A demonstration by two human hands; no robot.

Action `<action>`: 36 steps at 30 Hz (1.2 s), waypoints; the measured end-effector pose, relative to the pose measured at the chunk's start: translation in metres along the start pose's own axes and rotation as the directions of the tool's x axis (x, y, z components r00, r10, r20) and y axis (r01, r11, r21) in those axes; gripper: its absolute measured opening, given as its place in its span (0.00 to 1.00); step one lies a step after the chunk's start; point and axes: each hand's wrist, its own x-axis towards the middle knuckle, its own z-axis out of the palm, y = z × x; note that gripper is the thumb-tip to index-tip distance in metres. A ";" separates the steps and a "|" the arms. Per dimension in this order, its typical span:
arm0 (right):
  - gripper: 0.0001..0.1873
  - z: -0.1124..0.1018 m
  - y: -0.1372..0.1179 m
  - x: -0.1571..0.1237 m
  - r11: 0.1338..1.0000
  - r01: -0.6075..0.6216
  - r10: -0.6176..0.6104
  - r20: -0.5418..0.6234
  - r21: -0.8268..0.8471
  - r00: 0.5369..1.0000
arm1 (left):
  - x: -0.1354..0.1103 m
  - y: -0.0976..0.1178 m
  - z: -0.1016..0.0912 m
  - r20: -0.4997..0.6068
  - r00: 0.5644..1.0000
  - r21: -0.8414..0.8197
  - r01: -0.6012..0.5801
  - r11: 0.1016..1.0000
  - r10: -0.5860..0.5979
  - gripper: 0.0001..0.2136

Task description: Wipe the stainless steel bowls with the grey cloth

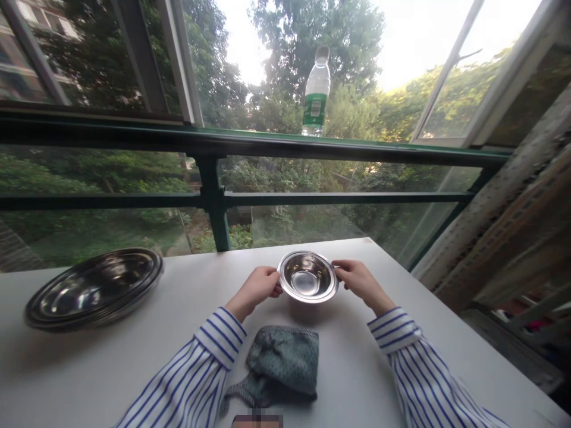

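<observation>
Soft daylight through the window (312,89), blown-out sky, wide-angle bending at edges, blurred patch at bottom

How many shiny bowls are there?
3 at least: a small bowl held between the left hand and right hand, and two or more big bowls nested at the table's left. More may hide inside.

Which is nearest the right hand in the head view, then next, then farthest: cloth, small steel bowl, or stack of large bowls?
1. small steel bowl, held at its rim by the right hand, on its left.
2. cloth, nearer the person, to the hand's lower left.
3. stack of large bowls, at the far left of the table.
</observation>
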 end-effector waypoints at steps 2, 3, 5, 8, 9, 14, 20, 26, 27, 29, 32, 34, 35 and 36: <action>0.15 0.003 0.002 0.002 1.000 -0.010 0.010 0.004 -0.008 1.000 | 0.002 0.000 0.000 -0.006 1.000 0.010 0.007 1.000 -0.007 0.10; 0.14 0.004 0.003 0.003 1.000 -0.016 0.016 0.006 -0.015 1.000 | 0.003 -0.001 0.000 -0.007 1.000 0.015 0.009 1.000 -0.009 0.10; 0.11 0.006 0.005 0.005 0.999 -0.031 0.032 0.011 -0.033 0.999 | 0.005 -0.001 0.000 -0.007 1.000 0.026 0.012 1.000 -0.012 0.11; 0.13 0.006 0.009 0.008 0.996 -0.048 0.049 0.008 -0.070 0.999 | 0.006 -0.002 0.000 -0.001 1.000 0.056 0.015 0.998 -0.015 0.13; 0.14 0.005 0.011 0.008 0.995 -0.047 0.046 -0.007 -0.085 0.999 | 0.006 -0.002 -0.001 -0.004 1.000 0.071 0.015 0.997 -0.015 0.13; 0.14 -0.003 0.008 -0.007 0.984 0.035 -0.061 -0.149 -0.175 0.987 | -0.006 -0.007 -0.014 -0.093 0.996 0.174 -0.001 0.985 0.018 0.24; 0.17 0.011 -0.011 -0.057 0.954 0.252 -0.242 0.082 -0.161 0.967 | -0.042 -0.017 -0.036 -0.091 0.993 0.281 -0.047 0.959 0.075 0.24; 0.24 0.036 -0.010 -0.082 0.959 0.263 -0.223 0.284 -0.110 0.932 | -0.076 -0.030 -0.043 -0.065 0.994 0.316 -0.064 0.947 0.089 0.27; 0.25 0.038 -0.008 -0.084 0.964 0.249 -0.209 0.307 -0.098 0.929 | -0.080 -0.032 -0.042 -0.058 0.994 0.319 -0.064 0.946 0.087 0.28; 0.26 0.042 -0.006 -0.085 0.974 0.212 -0.175 0.344 -0.073 0.922 | -0.089 -0.035 -0.041 -0.044 0.996 0.320 -0.060 0.945 0.078 0.28; 0.24 0.049 -0.005 -0.087 0.989 0.145 -0.124 0.374 -0.028 0.919 | -0.100 -0.040 -0.037 -0.023 0.998 0.311 -0.052 0.949 0.062 0.29; 0.21 0.055 -0.006 -0.087 0.995 0.105 -0.099 0.372 0.006 0.923 | -0.105 -0.044 -0.034 -0.016 0.998 0.298 -0.053 0.953 0.061 0.29; 0.20 0.057 -0.007 -0.087 0.996 0.089 -0.091 0.364 0.023 0.927 | -0.106 -0.045 -0.033 -0.016 0.998 0.291 -0.055 0.955 0.063 0.29; 0.18 0.060 -0.007 -0.087 0.996 0.076 -0.085 0.354 0.038 0.932 | -0.107 -0.047 -0.032 -0.019 0.998 0.286 -0.059 0.956 0.067 0.29</action>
